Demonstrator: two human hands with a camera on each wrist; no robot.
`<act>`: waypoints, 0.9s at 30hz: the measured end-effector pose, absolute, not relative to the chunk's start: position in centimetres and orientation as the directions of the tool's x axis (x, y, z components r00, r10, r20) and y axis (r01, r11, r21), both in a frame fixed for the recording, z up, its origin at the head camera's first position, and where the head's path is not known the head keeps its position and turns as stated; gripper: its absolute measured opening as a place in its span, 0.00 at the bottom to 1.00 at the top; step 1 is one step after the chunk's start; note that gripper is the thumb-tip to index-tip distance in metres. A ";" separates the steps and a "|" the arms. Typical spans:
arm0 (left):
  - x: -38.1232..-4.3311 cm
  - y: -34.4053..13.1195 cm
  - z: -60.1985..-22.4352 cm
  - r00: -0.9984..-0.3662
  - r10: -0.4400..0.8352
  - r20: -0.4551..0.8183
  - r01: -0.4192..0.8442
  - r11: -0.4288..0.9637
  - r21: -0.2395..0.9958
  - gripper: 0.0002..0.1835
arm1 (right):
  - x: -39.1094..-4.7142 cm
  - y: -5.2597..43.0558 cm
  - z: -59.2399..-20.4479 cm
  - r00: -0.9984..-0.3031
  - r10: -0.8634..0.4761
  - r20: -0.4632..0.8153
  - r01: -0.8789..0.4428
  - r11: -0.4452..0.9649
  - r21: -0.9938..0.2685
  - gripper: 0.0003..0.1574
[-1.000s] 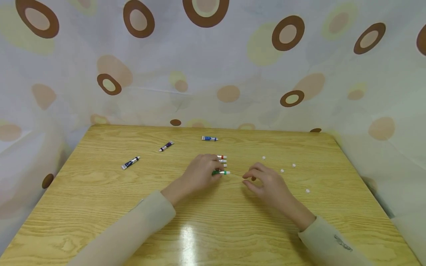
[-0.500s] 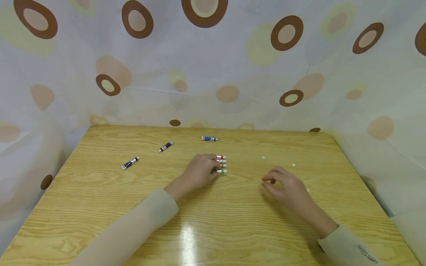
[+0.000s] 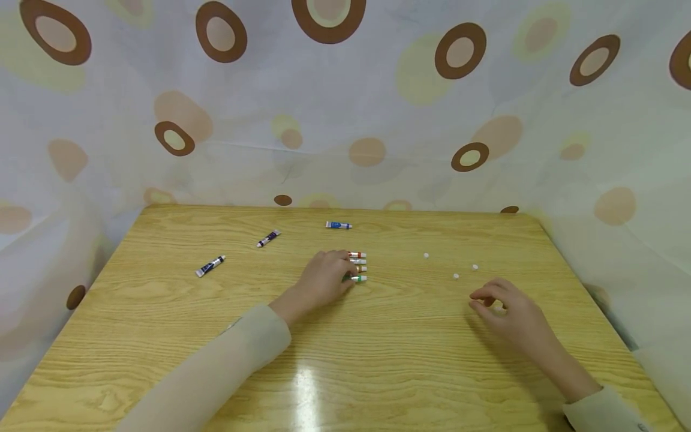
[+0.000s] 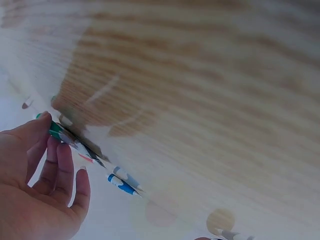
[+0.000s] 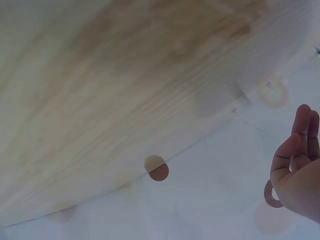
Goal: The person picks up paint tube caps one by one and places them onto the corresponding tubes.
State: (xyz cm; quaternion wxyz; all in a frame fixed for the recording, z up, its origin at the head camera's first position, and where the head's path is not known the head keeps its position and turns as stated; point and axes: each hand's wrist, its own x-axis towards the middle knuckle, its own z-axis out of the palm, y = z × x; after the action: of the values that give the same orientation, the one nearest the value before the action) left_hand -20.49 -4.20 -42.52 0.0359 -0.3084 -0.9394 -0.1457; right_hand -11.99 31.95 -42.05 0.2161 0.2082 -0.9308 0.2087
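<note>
In the head view my left hand [image 3: 323, 277] is over a row of small paint tubes lying side by side near the table's middle, white ends pointing right. Its thumb and fingers pinch the green paint tube [image 3: 358, 278], nearest me. The green tube [image 4: 56, 131] shows under the thumb in the left wrist view. Beyond it lie a brown-banded tube [image 3: 362, 269], a silvery tube [image 3: 358, 261] and a red tube [image 3: 358, 255], partly hidden by my fingers. My right hand [image 3: 513, 312] hovers at the right, fingers loosely bent, nothing visible between them. One small white disc [image 3: 499, 308] shows behind its thumb.
Further white discs [image 3: 456, 276] are scattered on the right of the wooden table [image 3: 378, 372]. A dark blue tube [image 3: 210, 266], a purple tube [image 3: 268, 239] and a blue tube [image 3: 339, 225] lie apart at the left and back. Patterned curtain [image 3: 324, 120] encloses the table.
My right hand has moved right and slightly toward me, away from the tubes. The green tube has shifted slightly left into line with the others, my left hand still on it.
</note>
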 end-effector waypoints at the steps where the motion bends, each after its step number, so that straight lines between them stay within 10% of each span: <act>1: -20.5 -4.2 -42.6 -0.807 0.569 0.156 0.590 0.768 0.249 0.08 | -11.8 32.3 -42.1 -0.829 -0.287 0.480 -0.464 0.832 -0.303 0.14; 27: -20.7 -3.9 -42.8 -0.812 0.566 0.142 0.583 0.779 0.232 0.11 | -11.4 37.2 -43.5 -0.986 -0.153 0.067 -0.167 0.885 -0.435 0.16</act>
State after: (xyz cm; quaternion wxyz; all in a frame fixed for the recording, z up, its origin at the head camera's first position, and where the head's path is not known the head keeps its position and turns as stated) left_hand -20.67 -3.91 -42.83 0.0321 -0.3047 -0.9425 -0.1332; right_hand -11.41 37.18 -43.47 0.0153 0.0826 -0.9706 0.2255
